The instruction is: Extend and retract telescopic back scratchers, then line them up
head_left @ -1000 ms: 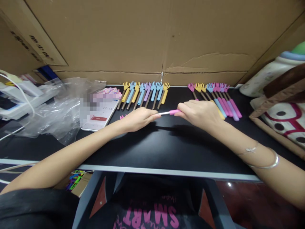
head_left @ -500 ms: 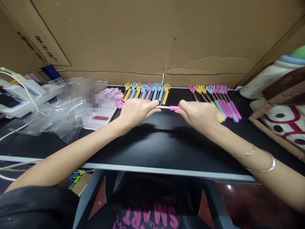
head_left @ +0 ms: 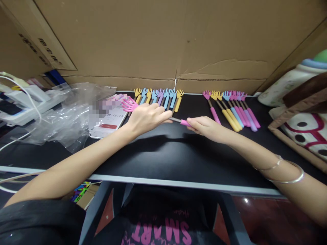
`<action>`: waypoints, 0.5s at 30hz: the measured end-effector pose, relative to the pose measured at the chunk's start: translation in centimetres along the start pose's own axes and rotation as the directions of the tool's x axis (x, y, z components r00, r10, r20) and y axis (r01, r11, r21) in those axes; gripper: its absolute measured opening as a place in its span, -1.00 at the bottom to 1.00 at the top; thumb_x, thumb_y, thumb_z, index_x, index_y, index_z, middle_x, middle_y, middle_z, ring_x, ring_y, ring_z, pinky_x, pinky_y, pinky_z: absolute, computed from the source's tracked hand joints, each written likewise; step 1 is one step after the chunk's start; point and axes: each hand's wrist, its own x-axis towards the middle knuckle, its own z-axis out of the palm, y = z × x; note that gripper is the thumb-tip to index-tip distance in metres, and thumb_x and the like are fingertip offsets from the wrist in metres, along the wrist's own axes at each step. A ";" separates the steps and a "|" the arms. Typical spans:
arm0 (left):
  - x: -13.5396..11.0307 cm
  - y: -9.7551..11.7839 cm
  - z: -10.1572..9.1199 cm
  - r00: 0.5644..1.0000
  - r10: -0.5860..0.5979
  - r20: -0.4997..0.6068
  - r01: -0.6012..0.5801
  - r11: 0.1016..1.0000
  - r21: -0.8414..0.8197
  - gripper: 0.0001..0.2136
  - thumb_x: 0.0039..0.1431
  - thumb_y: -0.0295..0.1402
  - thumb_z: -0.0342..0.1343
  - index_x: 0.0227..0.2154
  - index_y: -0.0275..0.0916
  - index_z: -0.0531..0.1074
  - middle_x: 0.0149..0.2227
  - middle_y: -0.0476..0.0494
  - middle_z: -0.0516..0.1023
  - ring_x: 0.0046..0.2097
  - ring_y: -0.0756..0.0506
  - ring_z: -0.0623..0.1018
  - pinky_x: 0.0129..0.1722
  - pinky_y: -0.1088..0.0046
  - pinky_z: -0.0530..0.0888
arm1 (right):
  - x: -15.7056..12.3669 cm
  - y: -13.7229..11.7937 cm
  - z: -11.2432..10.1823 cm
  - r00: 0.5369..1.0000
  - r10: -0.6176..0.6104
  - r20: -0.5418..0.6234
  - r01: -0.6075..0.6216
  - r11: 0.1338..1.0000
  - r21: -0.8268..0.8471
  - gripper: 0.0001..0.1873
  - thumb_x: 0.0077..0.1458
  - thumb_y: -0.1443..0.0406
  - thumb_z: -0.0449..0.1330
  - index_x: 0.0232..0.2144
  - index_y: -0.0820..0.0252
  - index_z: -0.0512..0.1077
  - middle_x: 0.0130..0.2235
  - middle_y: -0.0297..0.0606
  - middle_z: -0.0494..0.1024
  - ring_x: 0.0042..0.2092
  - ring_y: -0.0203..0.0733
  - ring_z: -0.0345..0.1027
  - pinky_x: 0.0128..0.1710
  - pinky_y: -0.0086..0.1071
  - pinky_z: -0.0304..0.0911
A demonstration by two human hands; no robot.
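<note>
Between my two hands, above the black tabletop, is a pink back scratcher (head_left: 184, 122) with a metal rod. Near its pink claw end, my left hand (head_left: 149, 117) is closed around it; the claw sticks out to the left. The fingers of my right hand (head_left: 204, 126) pinch the pink grip at the other end. Behind my left hand lies a row of yellow, blue and purple back scratchers (head_left: 166, 98). Beyond my right hand a second row of back scratchers (head_left: 238, 114) has pink, yellow, blue and purple grips, claws pointing away from me.
A phone (head_left: 109, 122) showing a timer lies left of my hands, beside crumpled clear plastic bags (head_left: 68, 119). Farther left is a white power strip (head_left: 28, 105) with cables. A cardboard wall (head_left: 163, 41) closes off the back. At right are a bottle (head_left: 283, 81) and a fabric bag (head_left: 306, 132).
My right hand has lowered slightly and its wrist has turned. The back scratcher now tilts down to the right, and its claw shows more fully at the left.
</note>
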 end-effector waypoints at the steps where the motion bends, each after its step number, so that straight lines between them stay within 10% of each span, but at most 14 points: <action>1: 0.0 0.1 0.0 1.000 0.004 -0.005 -0.004 1.000 -0.011 -0.60 0.33 -0.09 -0.22 -0.36 -0.16 0.46 -0.51 -0.13 0.45 -0.39 -0.08 0.43 -0.50 0.42 0.07 | 0.0 0.1 0.0 1.000 0.005 0.027 -0.006 0.999 0.033 -0.46 0.21 -0.08 -0.22 -0.61 0.14 0.07 -0.59 -0.43 0.10 -0.52 -0.35 -0.04 -0.44 -0.39 -0.03; 15: -0.1 0.0 1.1 0.987 0.031 -0.161 -0.028 0.999 0.023 -0.57 0.33 -0.09 -0.21 -0.47 -0.25 0.39 -0.60 -0.06 0.44 -0.55 0.00 0.44 -0.58 0.45 -0.04 | -0.6 -1.1 0.2 0.989 0.047 -0.144 -0.094 0.935 -0.343 -0.52 0.20 0.02 -0.24 -0.54 0.13 0.23 -0.54 -0.31 0.33 -0.47 -0.25 0.18 -0.39 -0.38 -0.02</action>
